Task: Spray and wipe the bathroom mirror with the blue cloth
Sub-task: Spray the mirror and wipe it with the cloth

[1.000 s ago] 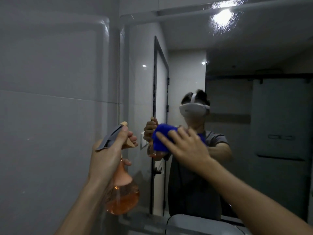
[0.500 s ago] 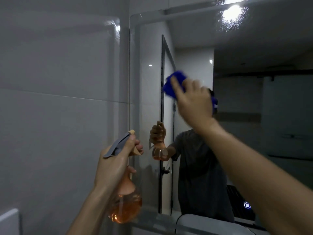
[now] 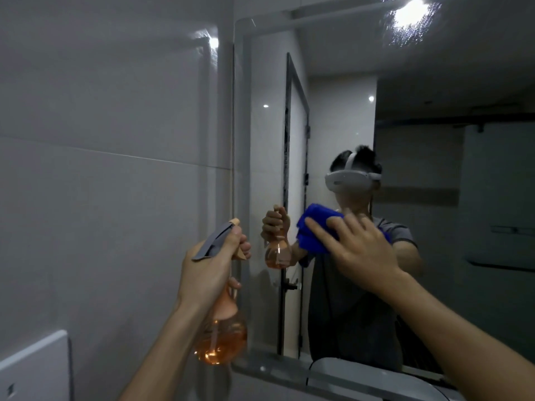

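The bathroom mirror fills the right half of the view and reflects a person in a headset. My right hand presses the blue cloth flat against the glass at mid height, fingers spread over it. My left hand grips the neck of an orange round-bellied spray bottle with a grey trigger, held just left of the mirror's edge. The bottle's nozzle points toward the mirror. Part of the cloth is hidden under my right palm.
A grey tiled wall lies left of the mirror. A white fixture corner shows at bottom left. A pale rounded basin edge sits below the mirror. Spray droplets glint around the reflected ceiling light at top right.
My right hand swept the blue cloth up the glass half a second ago and has now come back down to mid height. The left hand with the spray bottle stayed nearly still.
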Motion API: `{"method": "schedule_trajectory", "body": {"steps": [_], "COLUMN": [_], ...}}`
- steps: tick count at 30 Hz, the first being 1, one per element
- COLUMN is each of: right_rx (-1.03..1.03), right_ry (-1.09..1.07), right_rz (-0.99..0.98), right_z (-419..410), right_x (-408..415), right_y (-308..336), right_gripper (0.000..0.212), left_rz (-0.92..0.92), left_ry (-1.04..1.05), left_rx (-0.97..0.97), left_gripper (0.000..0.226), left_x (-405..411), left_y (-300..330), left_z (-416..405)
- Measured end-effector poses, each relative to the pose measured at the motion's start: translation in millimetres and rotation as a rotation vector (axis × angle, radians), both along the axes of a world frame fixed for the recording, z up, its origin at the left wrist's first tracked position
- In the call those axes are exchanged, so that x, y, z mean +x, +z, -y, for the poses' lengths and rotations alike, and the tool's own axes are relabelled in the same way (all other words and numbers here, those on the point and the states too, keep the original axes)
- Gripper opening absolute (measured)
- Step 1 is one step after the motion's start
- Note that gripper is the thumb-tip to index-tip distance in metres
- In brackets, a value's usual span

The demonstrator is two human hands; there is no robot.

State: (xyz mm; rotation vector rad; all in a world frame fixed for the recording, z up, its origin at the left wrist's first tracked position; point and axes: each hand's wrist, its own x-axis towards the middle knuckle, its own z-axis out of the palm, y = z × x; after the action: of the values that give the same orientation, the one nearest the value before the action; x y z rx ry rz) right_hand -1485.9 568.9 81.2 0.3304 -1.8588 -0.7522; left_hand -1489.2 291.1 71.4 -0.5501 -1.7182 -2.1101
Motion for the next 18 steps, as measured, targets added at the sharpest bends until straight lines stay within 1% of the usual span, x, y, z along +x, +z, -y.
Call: {"method": "schedule_trajectory", "body": {"steps": [2,4,9,14,18], "right_rx": [-0.089,-0.136,-0.141,-0.153,-0.159], "right_ry": [-0.010,-0.015,-0.028,-0.049,-0.040], "right_rz": [-0.060,-0.073,-0.083,-0.081,-0.125], "right_z": [-7.7,-9.5,-9.5,-8.3,-6.8], "right_x": [3.8,3.6,1.0,-1.9,-4.9], "right_y": [9.2,13.6,10.9,9.4,8.3], "right_gripper": [0.069,0.070,0.069,0.070,0.068], "left_rz": [-0.010,-0.010,-0.003,0.037,0.038], "left_ry": [0.022,0.036,0.049,0.045,0.018], "left_rx": [-0.024,-0.037,-0.051,0.004,0.029], "left_gripper": [0.024,0.026,0.031,0.032,0.031], "left_x": [-4.8,-8.4,-16.3,-17.6,-19.3], "left_y": [1.4,1.6,-1.8,-4.5,-4.4], "left_z": [-1.0,-2.3,-3.7,-3.8,-3.7]}}
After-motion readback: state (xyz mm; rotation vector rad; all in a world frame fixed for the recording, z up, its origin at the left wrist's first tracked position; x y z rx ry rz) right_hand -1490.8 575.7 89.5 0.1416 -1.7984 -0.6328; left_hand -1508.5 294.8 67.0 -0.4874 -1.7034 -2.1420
